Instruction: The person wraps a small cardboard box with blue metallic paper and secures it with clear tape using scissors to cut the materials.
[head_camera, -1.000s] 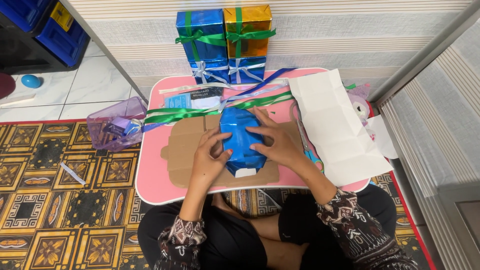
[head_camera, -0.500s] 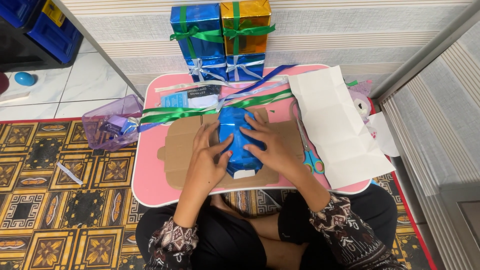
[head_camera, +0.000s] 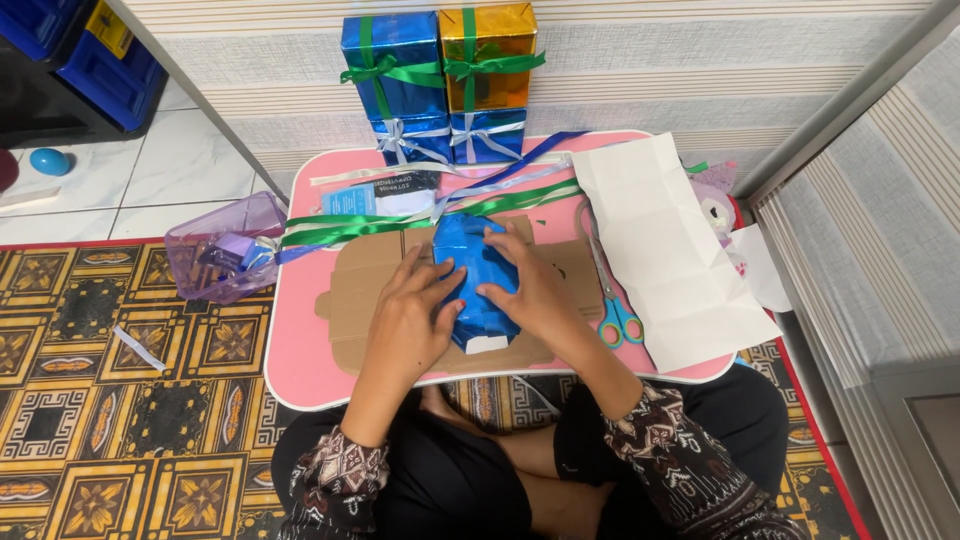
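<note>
A small box wrapped in shiny blue paper (head_camera: 470, 270) lies on a flattened brown cardboard sheet (head_camera: 350, 295) on a pink lap table (head_camera: 300, 350). My left hand (head_camera: 410, 320) presses its left side, fingers spread on the paper. My right hand (head_camera: 535, 285) lies on its right side and top, pressing the paper down. A white flap of the paper shows at the near end.
Green ribbon (head_camera: 340, 230) and blue and silver ribbons cross the table's far part. Scissors (head_camera: 610, 300) and a creased white paper sheet (head_camera: 670, 250) lie to the right. Wrapped blue and gold boxes (head_camera: 440, 60) stand against the wall. A purple plastic container (head_camera: 215, 245) sits left.
Both hands have shifted slightly on the blue parcel, smoothing the paper; the parcel stays in place on the cardboard.
</note>
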